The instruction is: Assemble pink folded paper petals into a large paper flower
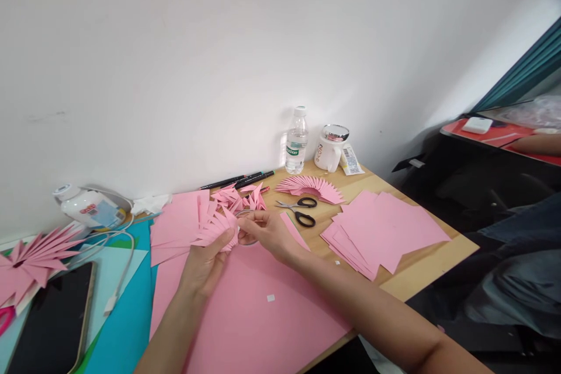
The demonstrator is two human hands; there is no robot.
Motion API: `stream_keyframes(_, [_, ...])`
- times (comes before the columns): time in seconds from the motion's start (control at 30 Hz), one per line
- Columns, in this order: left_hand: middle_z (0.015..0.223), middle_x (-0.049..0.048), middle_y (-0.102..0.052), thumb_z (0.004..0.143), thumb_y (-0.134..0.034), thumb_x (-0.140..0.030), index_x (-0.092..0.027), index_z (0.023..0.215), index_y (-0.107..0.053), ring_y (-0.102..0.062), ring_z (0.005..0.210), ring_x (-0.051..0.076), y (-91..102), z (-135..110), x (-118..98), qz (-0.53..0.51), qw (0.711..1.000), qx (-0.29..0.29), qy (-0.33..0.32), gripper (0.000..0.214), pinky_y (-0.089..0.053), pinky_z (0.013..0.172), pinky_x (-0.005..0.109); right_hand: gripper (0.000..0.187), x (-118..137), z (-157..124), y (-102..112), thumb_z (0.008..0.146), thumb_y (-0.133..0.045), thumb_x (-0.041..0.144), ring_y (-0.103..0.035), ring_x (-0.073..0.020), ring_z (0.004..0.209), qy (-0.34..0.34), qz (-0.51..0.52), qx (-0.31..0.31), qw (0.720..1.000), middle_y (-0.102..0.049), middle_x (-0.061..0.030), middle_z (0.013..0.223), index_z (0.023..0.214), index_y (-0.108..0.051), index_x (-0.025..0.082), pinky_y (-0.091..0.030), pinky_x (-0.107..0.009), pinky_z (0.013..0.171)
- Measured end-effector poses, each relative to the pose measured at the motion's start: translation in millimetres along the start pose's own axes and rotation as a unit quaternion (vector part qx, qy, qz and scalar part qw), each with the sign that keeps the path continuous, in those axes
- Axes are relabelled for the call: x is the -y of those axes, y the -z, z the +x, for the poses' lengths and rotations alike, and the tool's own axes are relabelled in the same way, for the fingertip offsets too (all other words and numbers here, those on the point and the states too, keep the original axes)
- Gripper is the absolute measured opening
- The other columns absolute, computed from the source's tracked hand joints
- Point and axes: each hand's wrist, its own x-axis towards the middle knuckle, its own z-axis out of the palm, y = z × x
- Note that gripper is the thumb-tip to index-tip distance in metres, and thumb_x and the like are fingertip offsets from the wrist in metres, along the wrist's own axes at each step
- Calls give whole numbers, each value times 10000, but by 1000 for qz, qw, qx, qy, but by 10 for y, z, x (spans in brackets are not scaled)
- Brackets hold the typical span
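Observation:
My left hand [205,266] is closed on a fan of folded pink paper [217,228], its thumb lying over the pleats. At the fan's right edge my right hand [267,234] has its fingers pinched together; what they hold, if anything, is too small to make out. A clear ring [248,241], perhaps a tape roll, shows partly behind the right fingers. Below both hands lies a large pink sheet [263,327]. Black-handled scissors [302,210] rest on the table just beyond my right hand, beside loose folded pink pieces [239,198].
A curved pleated pink strip [311,187] lies near a water bottle [297,143] and a lidded mug [331,149]. Pink sheets [385,228] are stacked at right, pens [245,179] by the wall. At left are a phone [55,318], a white bottle [90,207] and a pink pinwheel [37,263].

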Motion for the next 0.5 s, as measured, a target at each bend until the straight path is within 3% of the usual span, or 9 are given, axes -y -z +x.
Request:
stream_keyframes(0.3, [820,78,-717,591,-774,-90,-138,894,-681,-643,926,240,43,8,-22,-38,996,36,71,321,-530,787,310,361,-57,-2,29,596,-744,464,-576,-93,592,3,65,53,996,-582,8,623,593,-614,127,-518,-278,674])
stream_keyframes(0.5, [819,46,-721,595,-768,-74,-172,925,-679,-659,892,226,16,-2,-25,-30,999,19,33,355,-543,760,304,288,-92,23,8,547,-775,357,-555,-94,545,-30,92,19,995,-584,1,566,537,-610,121,-512,-284,637])
